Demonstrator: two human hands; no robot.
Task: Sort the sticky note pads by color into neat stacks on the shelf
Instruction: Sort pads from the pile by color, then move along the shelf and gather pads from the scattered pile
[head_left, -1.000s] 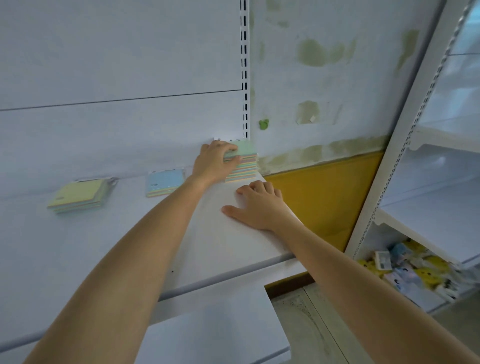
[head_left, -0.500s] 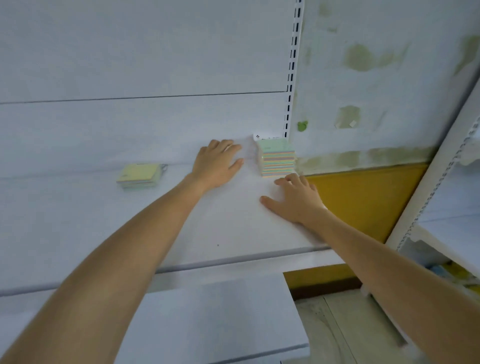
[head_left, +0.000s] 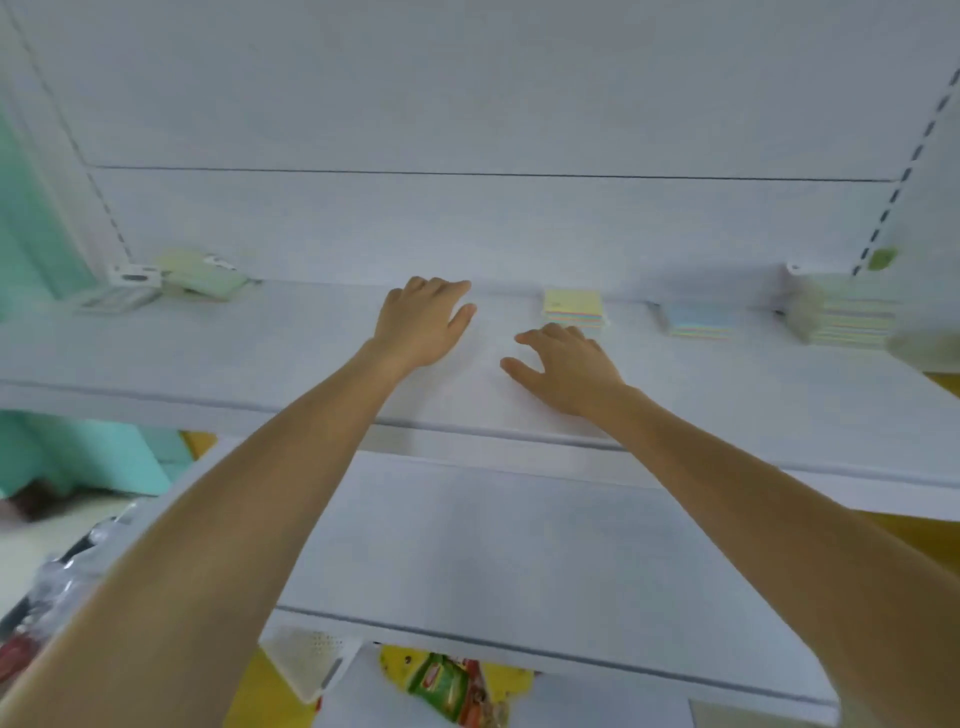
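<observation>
1. Far left: the slotted upright (head_left: 106, 208) marks the shelf's (head_left: 260, 353) left limit.
2. Pale green pads (head_left: 205, 273): a tilted heap against the back panel, just beside a white bracket (head_left: 132, 275). Both are blurred and I cannot count the pads.
3. Open board: a bare white surface runs from the green pads to the left hand, with room to slide along it. The front lip passes under both forearms.
4. Left hand (head_left: 423, 325): palm down near the back panel, fingers close together, thumb spread right. It holds nothing.
5. There is a narrow gap of bare shelf between the two hands.
6. Right hand (head_left: 563, 364): palm down, nearer the front than the left, fingers loosely bent, thumb out to the left. It holds nothing. Its fingertips lie at the front foot of the next stack, and I cannot tell whether they touch it.
7. Yellow-topped stack (head_left: 574, 304): squared, at the back panel, with striped edges.
8. Blue-topped stack (head_left: 701, 319): lower, standing apart to the right.
9. Tall multicoloured stack (head_left: 852, 322): at the right upright (head_left: 906, 171), smeared by blur, outline uncertain.
10. Lower shelf (head_left: 493, 545): juts forward beneath my arms. Below it is a green packet (head_left: 447, 686), partly hidden.
</observation>
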